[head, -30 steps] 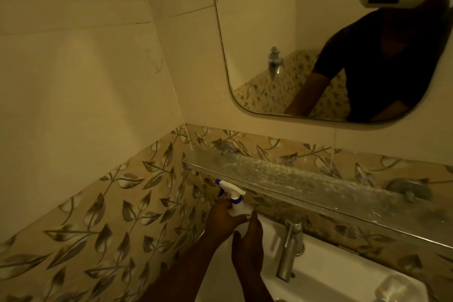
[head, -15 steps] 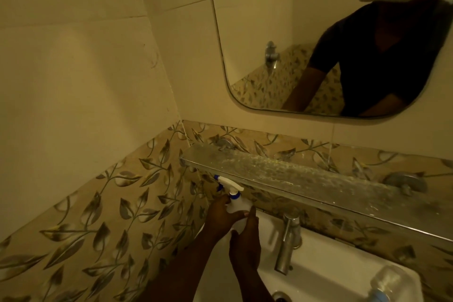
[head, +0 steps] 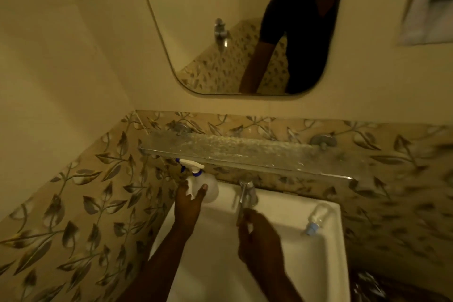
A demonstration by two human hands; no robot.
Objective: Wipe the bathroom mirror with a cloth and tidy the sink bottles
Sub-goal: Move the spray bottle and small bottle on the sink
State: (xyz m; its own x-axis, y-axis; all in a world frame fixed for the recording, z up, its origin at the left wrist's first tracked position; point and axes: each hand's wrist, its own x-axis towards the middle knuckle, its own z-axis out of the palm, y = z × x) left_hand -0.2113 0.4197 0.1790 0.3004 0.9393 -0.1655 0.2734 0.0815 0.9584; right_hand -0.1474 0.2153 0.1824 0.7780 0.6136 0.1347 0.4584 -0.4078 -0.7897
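Note:
A white spray bottle (head: 209, 187) with a blue-and-white trigger head stands on the back left corner of the white sink (head: 333, 247), under the shelf. My left hand (head: 188, 204) grips its body from the front. Over the basin, my right hand (head: 257, 236) hangs just below the tap with loosely curled fingers and holds nothing. A small clear bottle (head: 316, 218) with a pale blue cap lies on the sink's right rim. The mirror (head: 208, 7) is on the wall above and reflects a person in a dark shirt. No cloth is in view.
A long glass shelf (head: 245, 152) juts out between mirror and sink, close above the spray bottle's head. A chrome tap (head: 246, 193) stands at the sink's back middle. Leaf-patterned tiles line the walls, and the left wall is close.
My right hand has let go of the spray bottle and moved right to the tap. My left hand stays on the bottle. The view has swung right and down.

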